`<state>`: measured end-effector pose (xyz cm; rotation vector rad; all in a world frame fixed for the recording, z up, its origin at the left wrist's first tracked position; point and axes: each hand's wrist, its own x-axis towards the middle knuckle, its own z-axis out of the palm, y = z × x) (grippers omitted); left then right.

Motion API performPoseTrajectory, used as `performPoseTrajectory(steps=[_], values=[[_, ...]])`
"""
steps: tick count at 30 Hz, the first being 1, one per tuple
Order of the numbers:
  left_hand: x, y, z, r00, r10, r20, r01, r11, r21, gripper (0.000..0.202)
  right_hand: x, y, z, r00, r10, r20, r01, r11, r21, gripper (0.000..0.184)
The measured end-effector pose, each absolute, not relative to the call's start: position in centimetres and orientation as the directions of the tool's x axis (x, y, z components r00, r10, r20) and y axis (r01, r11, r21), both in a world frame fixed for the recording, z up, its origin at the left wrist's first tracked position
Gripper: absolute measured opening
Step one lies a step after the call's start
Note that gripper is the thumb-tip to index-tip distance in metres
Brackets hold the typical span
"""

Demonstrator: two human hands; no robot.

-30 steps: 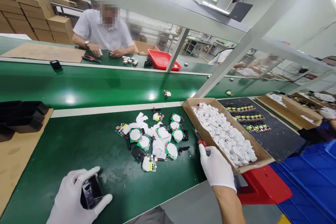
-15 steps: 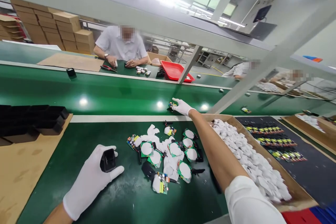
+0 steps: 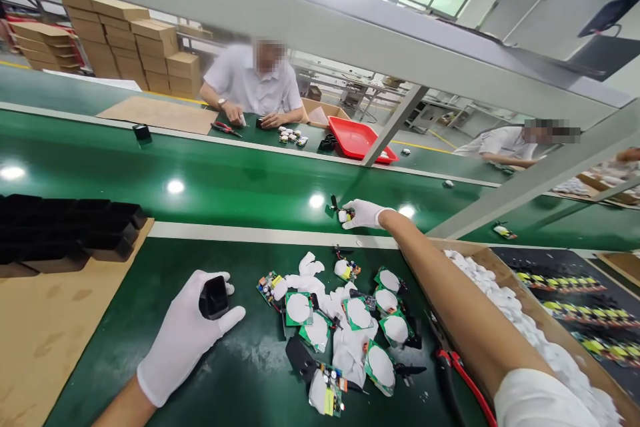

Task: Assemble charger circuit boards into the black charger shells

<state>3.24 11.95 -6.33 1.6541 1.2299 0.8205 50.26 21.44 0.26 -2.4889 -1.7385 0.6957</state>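
My left hand [image 3: 187,333], in a white glove, is closed round a small black plastic housing [image 3: 214,297] with its hollow side facing up. Reaching out over the green conveyor belt [image 3: 240,180], my gloved right hand [image 3: 367,213] grips a small circuit board [image 3: 346,215] with a white pad and a black lead. Between my arms lies a loose cluster of circuit boards on the green bench, many topped with round white pads [image 3: 299,309]. A crumpled white glove [image 3: 350,347] lies among them.
Black housings [image 3: 65,230] stand in rows on cardboard at left. Red-handled pliers [image 3: 463,373] lie beside my right forearm. A carton of white pieces [image 3: 530,320] and rows of boards [image 3: 575,310] are at right. Across the belt sits a co-worker [image 3: 255,83] near a red tray [image 3: 353,138].
My view has shifted, so the bench items appear lower and further right, and the pliers now show. The right hand still holds a board over the belt, now turned with its lead upward.
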Motion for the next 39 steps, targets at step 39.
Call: performPoseTrajectory(steps=[39], values=[[2.2,8.0,-6.2,0.49,0.699,0.521,0.251,-0.685,0.683,0.084,22.7,1.8,-0.2,-0.171,0.978,0.118,0.255,0.159,-0.954,0.053]])
